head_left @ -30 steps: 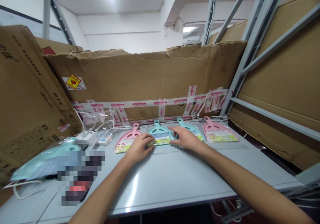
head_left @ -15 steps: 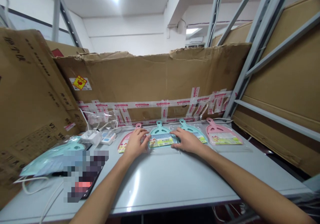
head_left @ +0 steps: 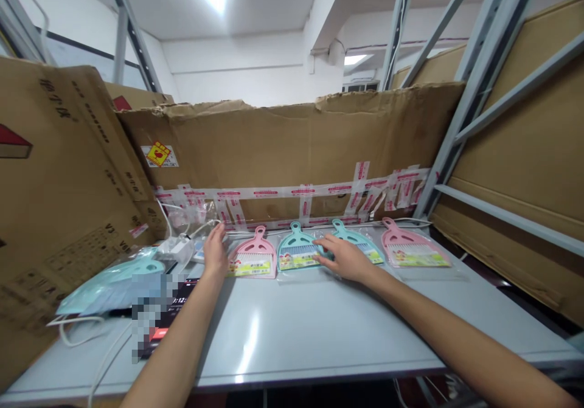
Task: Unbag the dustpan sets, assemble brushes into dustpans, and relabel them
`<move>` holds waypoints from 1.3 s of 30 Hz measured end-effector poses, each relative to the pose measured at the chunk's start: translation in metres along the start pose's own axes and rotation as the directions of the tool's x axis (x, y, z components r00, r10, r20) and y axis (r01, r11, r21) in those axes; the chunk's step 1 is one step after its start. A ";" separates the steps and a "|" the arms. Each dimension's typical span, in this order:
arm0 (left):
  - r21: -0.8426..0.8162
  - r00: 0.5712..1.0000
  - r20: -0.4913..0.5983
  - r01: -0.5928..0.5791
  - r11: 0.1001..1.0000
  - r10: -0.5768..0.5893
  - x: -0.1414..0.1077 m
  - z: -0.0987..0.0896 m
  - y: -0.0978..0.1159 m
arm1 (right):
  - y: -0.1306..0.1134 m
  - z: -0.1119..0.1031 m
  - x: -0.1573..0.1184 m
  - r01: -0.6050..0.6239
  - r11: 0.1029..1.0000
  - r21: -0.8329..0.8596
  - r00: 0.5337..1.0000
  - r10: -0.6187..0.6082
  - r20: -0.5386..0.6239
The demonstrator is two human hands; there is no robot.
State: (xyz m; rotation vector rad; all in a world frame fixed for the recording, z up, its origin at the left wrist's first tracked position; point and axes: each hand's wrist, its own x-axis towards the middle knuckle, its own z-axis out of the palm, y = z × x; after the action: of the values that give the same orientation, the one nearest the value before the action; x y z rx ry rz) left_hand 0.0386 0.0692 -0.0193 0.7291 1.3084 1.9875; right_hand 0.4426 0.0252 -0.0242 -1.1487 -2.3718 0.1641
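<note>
Several dustpan-and-brush sets in clear plastic bags lie in a row on the grey table (head_left: 319,329). My right hand (head_left: 347,260) rests flat with its fingertips on the bagged teal set (head_left: 297,251), close to a second teal set (head_left: 358,244). A bagged pink set (head_left: 252,256) stands just right of my left hand (head_left: 215,253), which is raised with its fingers extended, touching nothing I can make out. Another pink set (head_left: 413,248) lies at the right end of the row. The bag's lower edges are partly hidden by glare.
A bagged mint dustpan (head_left: 112,292), a pixelated phone-like device (head_left: 159,317), a white power strip (head_left: 176,251) and white cables lie at the table's left. Taped cardboard (head_left: 283,152) stands behind the row. Steel shelving (head_left: 456,122) and cardboard flank the right.
My left hand has lifted off the left pink set and moved left. That set now lies straight beside the teal one. My right hand has barely moved, and the view has tilted slightly.
</note>
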 end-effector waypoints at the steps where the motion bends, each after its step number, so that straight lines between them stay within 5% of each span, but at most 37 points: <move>1: -0.132 0.997 -0.034 0.062 0.989 -0.067 0.000 0.000 0.003 | -0.001 0.002 0.001 0.013 1.000 0.005 1.000 -0.013 -0.013; 5: -0.508 0.976 -0.006 0.186 0.841 -0.219 -0.007 -0.005 0.018 | -0.015 0.013 0.011 0.142 0.990 0.022 0.989 -0.141 -0.041; 8: -0.563 0.980 0.016 0.171 0.808 -0.197 -0.013 -0.005 0.022 | -0.034 0.026 0.030 0.268 0.962 0.051 0.963 -0.267 -0.028; 12: -0.432 0.994 0.015 0.100 0.896 -0.104 -0.020 0.003 0.017 | -0.060 0.045 0.074 0.283 0.956 0.082 0.959 -0.283 -0.016; 18: -0.031 0.951 0.234 -0.200 0.979 0.202 -0.032 0.011 0.007 | -0.087 0.076 0.136 -0.018 0.993 0.119 0.989 0.000 0.147; 23: 0.062 0.937 0.253 -0.263 0.963 0.239 -0.027 0.003 0.010 | -0.093 0.088 0.158 -0.144 0.971 0.192 0.984 0.121 0.128; 31: -0.015 0.948 0.129 -0.291 0.957 0.290 -0.010 -0.005 0.022 | -0.081 0.067 0.153 -0.227 0.880 0.417 0.973 0.189 0.131; 35: -0.289 0.971 0.157 -0.130 0.948 0.181 -0.006 -0.004 0.025 | -0.062 0.042 0.127 -0.189 0.811 0.553 0.982 0.151 0.114; 39: -0.368 0.959 0.269 0.018 0.930 0.088 -0.009 -0.001 0.019 | -0.038 0.019 0.092 -0.181 0.754 0.632 0.983 0.141 0.114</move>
State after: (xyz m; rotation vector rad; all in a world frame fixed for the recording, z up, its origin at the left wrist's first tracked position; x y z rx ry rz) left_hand 0.0396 0.0563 -0.0031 0.8176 0.7325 1.9915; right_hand 0.3589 0.0729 0.0062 -0.9954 -1.9866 1.0029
